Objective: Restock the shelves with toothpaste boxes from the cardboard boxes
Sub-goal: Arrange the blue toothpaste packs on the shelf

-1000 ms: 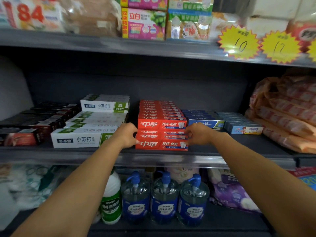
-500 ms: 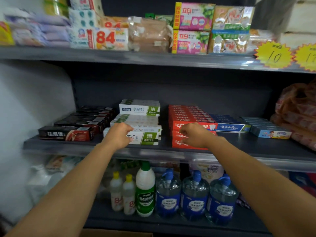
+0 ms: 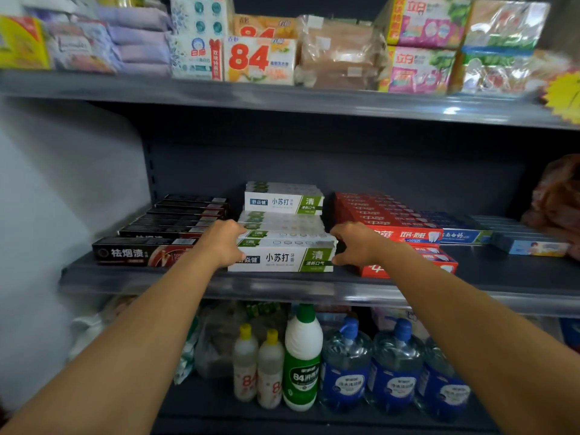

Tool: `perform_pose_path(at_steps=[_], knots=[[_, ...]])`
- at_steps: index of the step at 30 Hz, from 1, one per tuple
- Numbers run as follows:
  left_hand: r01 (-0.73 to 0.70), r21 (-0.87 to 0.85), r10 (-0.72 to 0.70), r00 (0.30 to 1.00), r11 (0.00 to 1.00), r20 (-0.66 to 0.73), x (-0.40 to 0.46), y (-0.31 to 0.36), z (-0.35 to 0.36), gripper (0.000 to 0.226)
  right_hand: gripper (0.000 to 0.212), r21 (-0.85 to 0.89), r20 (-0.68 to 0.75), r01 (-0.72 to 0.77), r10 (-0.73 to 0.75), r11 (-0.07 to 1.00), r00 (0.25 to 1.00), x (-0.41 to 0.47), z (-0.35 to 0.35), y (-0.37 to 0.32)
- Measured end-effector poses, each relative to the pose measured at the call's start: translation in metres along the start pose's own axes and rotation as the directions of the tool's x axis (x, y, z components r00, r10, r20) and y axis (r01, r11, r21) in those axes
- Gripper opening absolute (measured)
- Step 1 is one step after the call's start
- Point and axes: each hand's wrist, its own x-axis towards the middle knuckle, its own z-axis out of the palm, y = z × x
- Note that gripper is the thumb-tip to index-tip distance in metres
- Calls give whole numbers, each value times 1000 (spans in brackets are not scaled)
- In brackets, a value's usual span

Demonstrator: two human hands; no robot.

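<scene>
On the middle shelf (image 3: 282, 285) the toothpaste already stands in rows. At far left lie the black boxes (image 3: 141, 253), stepped back toward the wall. Your left hand (image 3: 224, 243) comes next, fingers curled round the left end of the front white-and-green boxes (image 3: 282, 257), gripping the low stack there. Behind it a taller pile of the same boxes rises at the back. Your right hand (image 3: 353, 244) sits at the stack's right end, fingers bent and spread against it, thumb low near the bottom corner; whether it truly grips or only presses, I cannot tell. Just beside it are the red boxes (image 3: 405, 235), then the blue boxes (image 3: 464, 237), each row reaching the shelf's front.

You seem to be squaring up the white stack, so this shelf looks largely filled; there is still height free above the black and blue rows. No cardboard box shows here, so how much stock remains is unknown.

The shelving is dark metal against a pale wall at left. Above are packets and soap; below stand bleach bottles (image 3: 303, 356) and blue jugs (image 3: 394, 372).
</scene>
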Motion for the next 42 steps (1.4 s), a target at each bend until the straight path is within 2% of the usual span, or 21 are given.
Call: perform_pose_path(at_steps=[5,11,19,27,30,31,34,37,42], knots=[[13,-4,-12,994,1000,110,23,-14,8,71,77,-20,96,-55,56,998,994,18,5,-7],[-40,31,35,986,999,161,38,-24,13,59,72,-52,128,-69,75,996,989,36,12,-7],[-69,-38,74,988,997,136,44,-33,18,28,57,-102,75,-25,33,994,997,41,18,-12],[-55,-73,64,989,996,133,45,-36,20,38,63,-92,82,-15,23,996,996,39,18,-11],[-56,-70,64,992,996,112,48,-38,21,58,68,-65,98,-18,24,998,995,38,16,-5],[-60,-65,67,992,996,111,49,-39,22,57,68,-57,98,-18,24,998,995,38,16,-3],[-80,-33,84,989,996,118,53,-40,24,27,67,-70,95,-12,19,997,995,39,17,0],[-91,-12,92,991,996,101,56,-39,26,20,68,-79,88,-12,19,997,996,43,19,3],[-92,16,91,993,996,74,60,-35,27,41,68,-99,86,-3,12,995,996,48,21,7]])
